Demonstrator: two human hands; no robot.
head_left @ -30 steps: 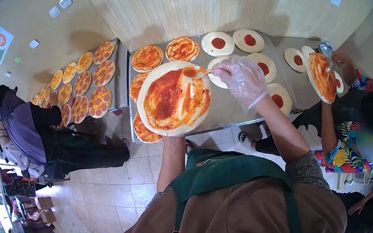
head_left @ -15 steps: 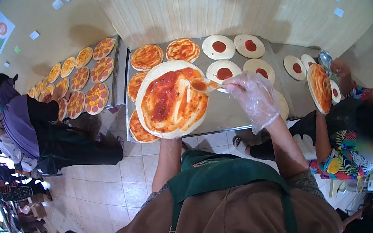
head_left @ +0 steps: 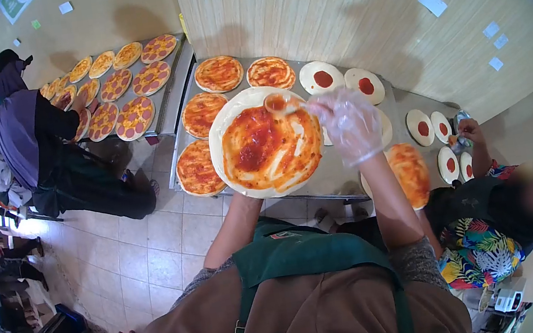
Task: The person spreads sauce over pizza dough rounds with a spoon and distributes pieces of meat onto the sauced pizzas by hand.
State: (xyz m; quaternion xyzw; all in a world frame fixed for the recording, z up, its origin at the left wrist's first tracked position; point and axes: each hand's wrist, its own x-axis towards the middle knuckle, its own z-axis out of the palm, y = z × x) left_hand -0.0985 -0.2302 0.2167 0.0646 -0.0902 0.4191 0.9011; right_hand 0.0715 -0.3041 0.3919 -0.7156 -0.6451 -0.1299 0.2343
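On the desk [head_left: 341,164] before me, pizza bases [head_left: 219,74] lie in rows, left, right and along the back. One held base [head_left: 267,144] is above its front left part, with a spoon [head_left: 276,102] over its far side. To my left, pizzas [head_left: 151,78] cover another desk [head_left: 173,96], a co-worker [head_left: 48,139] beside it. Another co-worker [head_left: 492,223] is right. Behind rises the wall [head_left: 299,8].

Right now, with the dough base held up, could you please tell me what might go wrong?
The held base seems to rest on the left hand alone, hidden beneath it, so it could tip or sag. The spoon in the gloved right hand is near the held base's rim, so sauce might drip over. The co-worker's sauced base looks close to the right forearm, so the two might bump.
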